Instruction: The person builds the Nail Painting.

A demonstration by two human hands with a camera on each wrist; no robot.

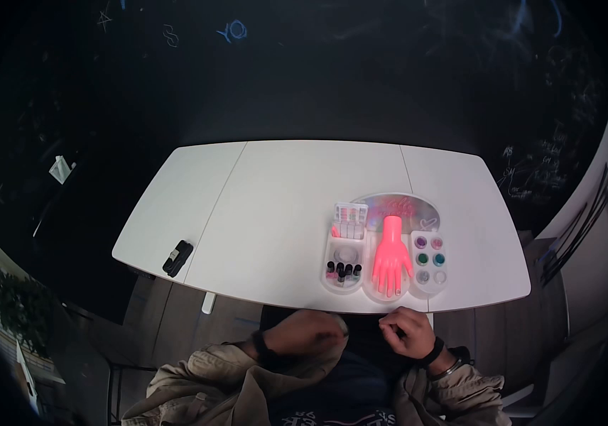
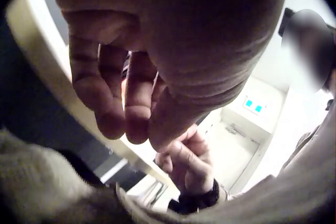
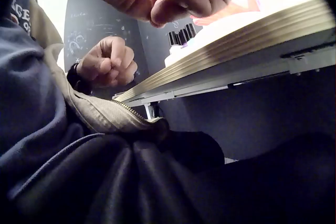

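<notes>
My left hand (image 1: 302, 334) hovers at the table's near edge, its fingers loosely bent and nothing in them. To its right, my right hand (image 1: 410, 334) is held just off the same edge, fingers curled in loosely and also without an object. Nearest to both lies a bright pink model hand (image 1: 391, 259), fingers toward me, on a white nail-art set (image 1: 373, 292). Several black-capped small bottles (image 1: 341, 270) stand in its left part. Its right part holds small round pots (image 1: 422, 259) of purple, green, teal and pale colours. The hands are apart from each other.
The white table (image 1: 283, 206) has a curved near edge close to my body. A coiled black cable (image 1: 177, 258) lies at its left end. Behind the set's pink hand stands a rounded shiny panel (image 1: 428, 213). A dark chalkboard wall (image 1: 304, 78) rises beyond the table.
</notes>
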